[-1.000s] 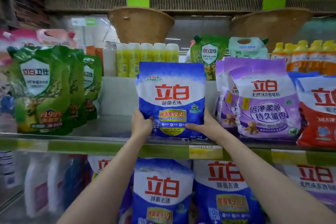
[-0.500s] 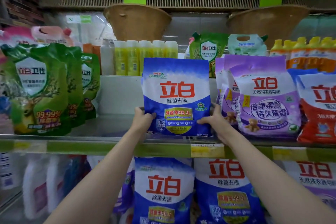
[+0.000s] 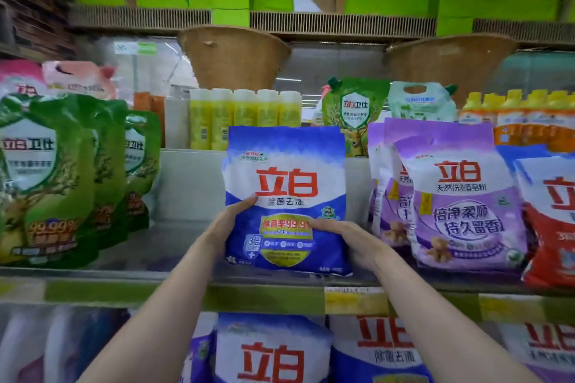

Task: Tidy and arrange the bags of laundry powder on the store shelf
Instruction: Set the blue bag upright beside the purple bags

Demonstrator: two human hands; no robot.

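Left to right: we see green pouches [image 3: 46, 177] standing at the left of the shelf [image 3: 174, 246], then a bare stretch of shelf floor. At centre, our left hand [image 3: 231, 224] and right hand [image 3: 348, 241] grip the blue bag [image 3: 286, 193] of laundry powder by its lower sides, fingers curled round its edges; the bag is upright, its base at the shelf's front edge. Just beside it to the right stand the purple bags [image 3: 457, 202], then a red bag [image 3: 553, 221]. We judge the step in hand to be placing the blue bag. The next move calls for seating it square, facing forward, next to the purple row.
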